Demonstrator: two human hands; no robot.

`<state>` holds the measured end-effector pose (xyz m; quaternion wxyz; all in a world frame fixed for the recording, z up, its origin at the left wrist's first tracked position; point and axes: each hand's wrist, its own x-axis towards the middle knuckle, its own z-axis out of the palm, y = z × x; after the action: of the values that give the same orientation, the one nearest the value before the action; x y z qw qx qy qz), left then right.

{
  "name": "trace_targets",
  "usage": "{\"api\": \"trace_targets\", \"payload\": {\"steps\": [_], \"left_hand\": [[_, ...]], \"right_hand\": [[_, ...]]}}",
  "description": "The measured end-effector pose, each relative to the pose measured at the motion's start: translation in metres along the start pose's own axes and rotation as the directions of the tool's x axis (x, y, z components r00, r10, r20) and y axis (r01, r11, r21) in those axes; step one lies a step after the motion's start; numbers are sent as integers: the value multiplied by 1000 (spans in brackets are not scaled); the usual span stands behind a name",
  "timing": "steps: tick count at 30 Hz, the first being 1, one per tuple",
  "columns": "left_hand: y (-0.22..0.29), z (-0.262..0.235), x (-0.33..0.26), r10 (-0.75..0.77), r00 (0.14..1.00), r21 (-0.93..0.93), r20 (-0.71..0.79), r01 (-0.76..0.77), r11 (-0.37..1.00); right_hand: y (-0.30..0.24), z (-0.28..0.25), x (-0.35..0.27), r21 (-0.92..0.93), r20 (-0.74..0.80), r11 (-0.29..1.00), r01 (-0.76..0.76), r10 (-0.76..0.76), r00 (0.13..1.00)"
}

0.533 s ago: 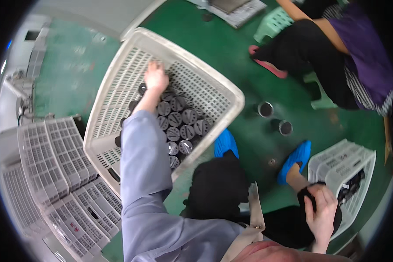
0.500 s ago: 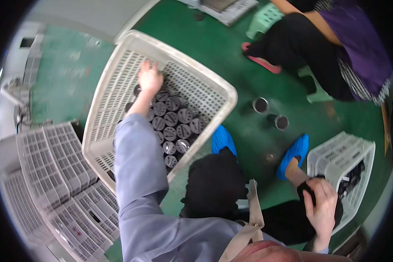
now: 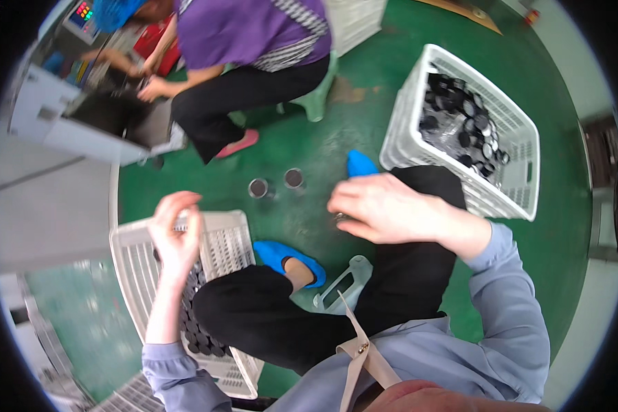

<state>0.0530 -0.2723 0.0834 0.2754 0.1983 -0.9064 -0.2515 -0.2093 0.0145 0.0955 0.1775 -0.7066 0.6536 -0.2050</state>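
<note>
Over the far end of the white left crate (image 3: 230, 247), taken as landmark, hangs the left hand (image 3: 175, 237), slightly blurred; its grip is loose, fingers curved, thumb standing apart from them. Whether it touches the crate rim, cannot tell. Inside the crate: round dark-topped pieces (image 3: 198, 336), packed close, partly covered by the left forearm and the bent left knee. Right hand (image 3: 398, 209) well to the right of the crate, palm downward before the right knee, fingers bent together; its underside is hidden, so cannot tell whether that grip holds anything. Two dark-topped cylinders (image 3: 277, 184) upright on the green floor (image 3: 323, 144), just beyond the crate's far right corner, near each other but apart. One blue shoe cover (image 3: 271, 254) sits near the crate's right side; a second (image 3: 360, 165) lies farther right of it. Well to the right of the crate and farther out, a white right crate (image 3: 402, 130) holds loose black round pieces (image 3: 453, 96), lying at various angles, with clear plastic among them. Beyond the left crate, a co-worker in a purple top (image 3: 237, 31) sits on a green stool (image 3: 316, 99), leaning toward grey equipment (image 3: 75, 141).
</note>
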Motion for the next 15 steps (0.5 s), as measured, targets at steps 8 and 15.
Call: {"api": "trace_targets", "payload": {"steps": [8,15], "left_hand": [[-3,249,-43,-181,576,101,797,168,981],[-65,395,-153,-702,632,153,328,698,699]], "right_hand": [[207,-62,-83,492,-293,715,-496,673,680],[365,18,-166,446,-238,314,-838,944,227]]}}
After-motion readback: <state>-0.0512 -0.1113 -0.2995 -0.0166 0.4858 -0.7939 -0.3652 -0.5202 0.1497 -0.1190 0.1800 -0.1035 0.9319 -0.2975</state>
